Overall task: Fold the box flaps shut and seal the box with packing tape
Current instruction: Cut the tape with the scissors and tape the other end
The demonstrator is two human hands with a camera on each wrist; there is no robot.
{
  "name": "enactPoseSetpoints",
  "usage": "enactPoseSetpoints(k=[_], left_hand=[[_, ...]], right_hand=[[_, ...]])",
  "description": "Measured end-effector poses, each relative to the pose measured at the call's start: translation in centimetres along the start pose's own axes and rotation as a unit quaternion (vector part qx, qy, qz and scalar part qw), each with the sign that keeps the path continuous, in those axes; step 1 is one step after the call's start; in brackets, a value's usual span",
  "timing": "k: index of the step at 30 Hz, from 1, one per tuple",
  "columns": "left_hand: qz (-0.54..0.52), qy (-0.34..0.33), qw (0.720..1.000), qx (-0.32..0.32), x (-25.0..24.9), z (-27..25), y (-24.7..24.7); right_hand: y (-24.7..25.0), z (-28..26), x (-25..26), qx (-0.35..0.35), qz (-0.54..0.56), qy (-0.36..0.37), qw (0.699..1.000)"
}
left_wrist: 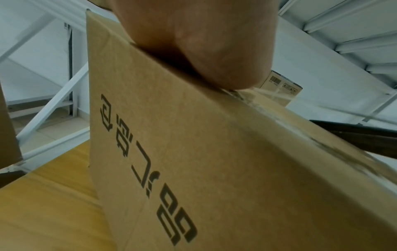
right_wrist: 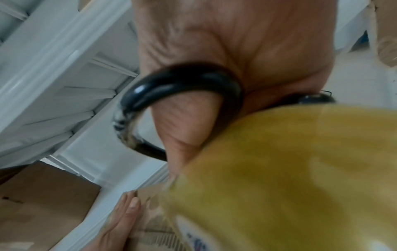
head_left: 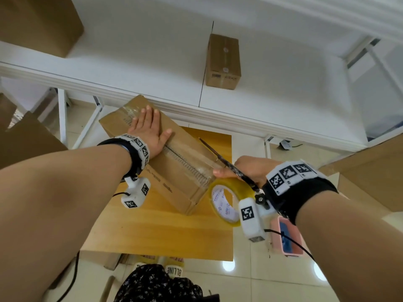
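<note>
Low table (head_left: 139,232): yellow wood top standing on the tiled floor (head_left: 268,280).
On it: the cardboard box (head_left: 174,182), set at an angle, flaps closed, clear tape along the top seam.
White bench (head_left: 139,68): beyond the table, higher.
On it: a small sealed carton (head_left: 223,62) and, at the far left, a larger brown carton (head_left: 37,20).

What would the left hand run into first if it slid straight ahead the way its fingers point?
Left hand lies flat on the box, fingers aimed at its far end. Beyond that end, probably the white table's edge, though depth is unclear.
</note>
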State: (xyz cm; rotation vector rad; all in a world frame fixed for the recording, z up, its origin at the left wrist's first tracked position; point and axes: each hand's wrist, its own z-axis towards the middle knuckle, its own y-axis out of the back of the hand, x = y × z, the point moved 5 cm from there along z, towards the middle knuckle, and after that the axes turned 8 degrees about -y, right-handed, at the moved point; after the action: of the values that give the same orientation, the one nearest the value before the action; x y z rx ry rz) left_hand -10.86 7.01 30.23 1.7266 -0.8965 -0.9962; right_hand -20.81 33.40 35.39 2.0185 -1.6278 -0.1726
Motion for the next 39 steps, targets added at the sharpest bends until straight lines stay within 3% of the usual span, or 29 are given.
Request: enactPoseSetpoints(k=[4,11,20,29,32,36,39], left_hand=[[0.007,-0.005,1.000,-0.004,-0.1,-0.2,-0.1],[0.025,-0.021,0.999,0.027,-0.3,-0.6,0.0],[0.028,-0.025,0.999,0.016,0.1,-0.1,-0.1],[0.067,-0.041,0.997,0.020,1.1,0.4,0.6],[0.064,0.005,0.998,0.016,1.3,-0.7,0.6],[0.023,0.072,0.997,-0.010,2.3,-2.4,1.1],[-0.047,0.172,0.982,-0.069,3.9,-4.3,1.4]], right_hand=[[-0.5,0.8,-1.8,-0.030,0.007,-0.014,0.999],[-3.6,3.3,-4.6,0.001,0.074,-0.028,0.997],[-5.2,4.8,-4.8,-0.041,0.122,-0.034,0.991],[-9.1,6.7,-4.5,-0.024,0.186,-0.064,0.980],[-10.4,8.0,-5.2,-0.029,0.251,-0.092,0.963],[-8.8,4.7,-3.4,-0.059,0.272,-0.069,0.958],[-6.9,4.1,-2.8,-0.119,0.263,-0.043,0.956]])
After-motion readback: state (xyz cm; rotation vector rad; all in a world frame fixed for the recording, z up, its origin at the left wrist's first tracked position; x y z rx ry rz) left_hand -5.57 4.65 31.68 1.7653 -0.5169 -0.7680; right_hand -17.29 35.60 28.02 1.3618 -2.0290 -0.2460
